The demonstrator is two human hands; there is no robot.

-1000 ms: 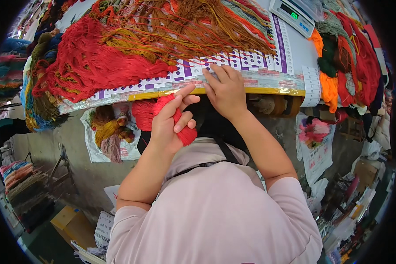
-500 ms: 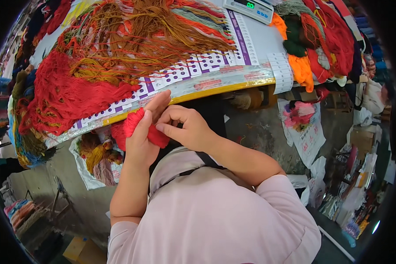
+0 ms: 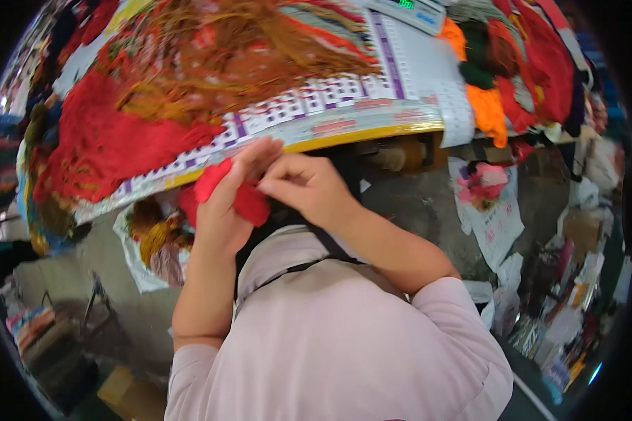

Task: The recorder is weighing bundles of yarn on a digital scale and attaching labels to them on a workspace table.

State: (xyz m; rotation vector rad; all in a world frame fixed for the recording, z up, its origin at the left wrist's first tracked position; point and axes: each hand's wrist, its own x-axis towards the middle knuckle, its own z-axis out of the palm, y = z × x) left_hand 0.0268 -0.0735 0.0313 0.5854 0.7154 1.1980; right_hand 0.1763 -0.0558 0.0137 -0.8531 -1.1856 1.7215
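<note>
A skein of red yarn (image 3: 251, 205) is wrapped around my left hand (image 3: 223, 203), with part of it bulging out by the thumb and the rest hanging on the palm side. The left fingers point up toward the table edge. Just to the right, my right hand (image 3: 309, 184) is closed in a pinch beside the skein; whatever its fingertips hold, perhaps a strand, is too small to make out. Both hands are in front of the table's yellow edge (image 3: 351, 140). Beyond them lie loose red threads (image 3: 105, 140) and brown threads (image 3: 218, 63), attached along white-and-purple punched cards (image 3: 302, 105).
A digital scale (image 3: 418, 12) stands at the table's far right. Orange skeins (image 3: 486, 112) hang over the right edge beside red and green ones. Below lie a white bag with pink yarn (image 3: 488, 186) and, at left, a bag with mustard yarn (image 3: 158, 242). A cardboard box (image 3: 133, 393) is at lower left.
The view has shifted slightly and blurred. My right hand has moved a little up and to the right, still pinched close to the left hand, which keeps the red yarn.
</note>
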